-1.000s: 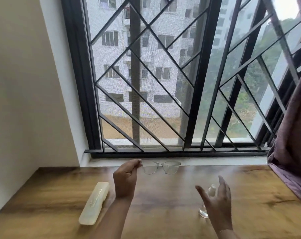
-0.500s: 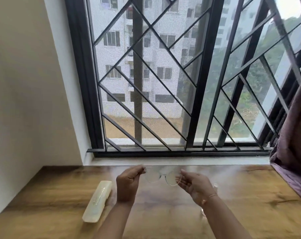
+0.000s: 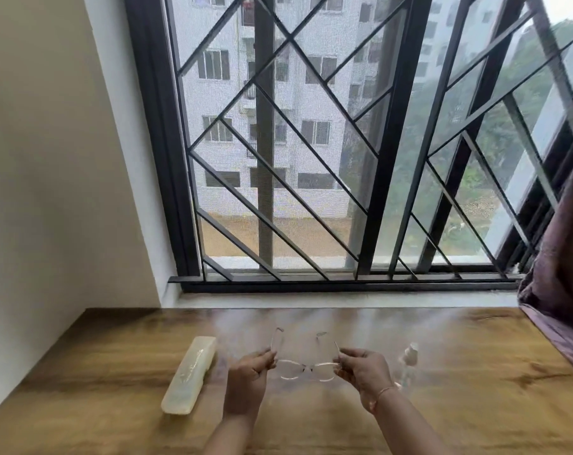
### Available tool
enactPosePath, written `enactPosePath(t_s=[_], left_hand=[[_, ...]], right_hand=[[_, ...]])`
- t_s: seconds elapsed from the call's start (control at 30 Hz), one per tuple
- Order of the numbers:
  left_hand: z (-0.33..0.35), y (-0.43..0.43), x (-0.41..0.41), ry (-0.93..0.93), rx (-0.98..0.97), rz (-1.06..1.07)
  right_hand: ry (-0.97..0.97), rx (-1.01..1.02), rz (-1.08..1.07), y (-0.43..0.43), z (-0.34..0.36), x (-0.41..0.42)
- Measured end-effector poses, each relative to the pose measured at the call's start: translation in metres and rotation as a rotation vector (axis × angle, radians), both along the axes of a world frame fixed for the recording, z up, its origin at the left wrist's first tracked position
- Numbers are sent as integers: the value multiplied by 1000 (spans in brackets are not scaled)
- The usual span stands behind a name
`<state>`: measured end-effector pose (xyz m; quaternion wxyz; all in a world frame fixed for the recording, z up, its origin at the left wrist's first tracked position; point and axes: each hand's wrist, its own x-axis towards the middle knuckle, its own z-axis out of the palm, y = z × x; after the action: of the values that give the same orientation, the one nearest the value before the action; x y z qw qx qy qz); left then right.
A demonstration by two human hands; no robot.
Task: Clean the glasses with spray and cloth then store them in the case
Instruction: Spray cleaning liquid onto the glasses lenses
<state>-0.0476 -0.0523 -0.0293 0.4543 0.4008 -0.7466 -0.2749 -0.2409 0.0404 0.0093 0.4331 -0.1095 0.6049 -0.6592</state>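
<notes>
Clear-framed glasses point(image 3: 306, 369) hang above the wooden table point(image 3: 459, 389), arms unfolded and pointing away from me. My left hand point(image 3: 249, 379) pinches the left end of the frame. My right hand point(image 3: 363, 372) pinches the right end. A pale, closed glasses case point(image 3: 190, 374) lies on the table to the left of my left hand. A small clear spray bottle point(image 3: 408, 362) stands just right of my right hand. No cloth is in view.
A barred window point(image 3: 344, 159) with a sill runs along the table's far edge. A beige wall point(image 3: 49, 192) closes the left side. A purple curtain point(image 3: 560, 274) hangs at the right and drapes onto the table.
My right hand came from beside the spray bottle to the glasses and took the right end. The glasses came closer to me, and their arms now stand unfolded.
</notes>
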Motion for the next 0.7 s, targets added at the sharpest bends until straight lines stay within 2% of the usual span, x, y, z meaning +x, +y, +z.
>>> enactPosePath(t_s=[0.2, 0.7], left_hand=[[-12, 0, 2, -22, 93, -5], [-15, 6, 9, -127, 80, -13]], right_hand=[[20, 5, -3, -1, -12, 1], [62, 84, 18, -1, -40, -2]])
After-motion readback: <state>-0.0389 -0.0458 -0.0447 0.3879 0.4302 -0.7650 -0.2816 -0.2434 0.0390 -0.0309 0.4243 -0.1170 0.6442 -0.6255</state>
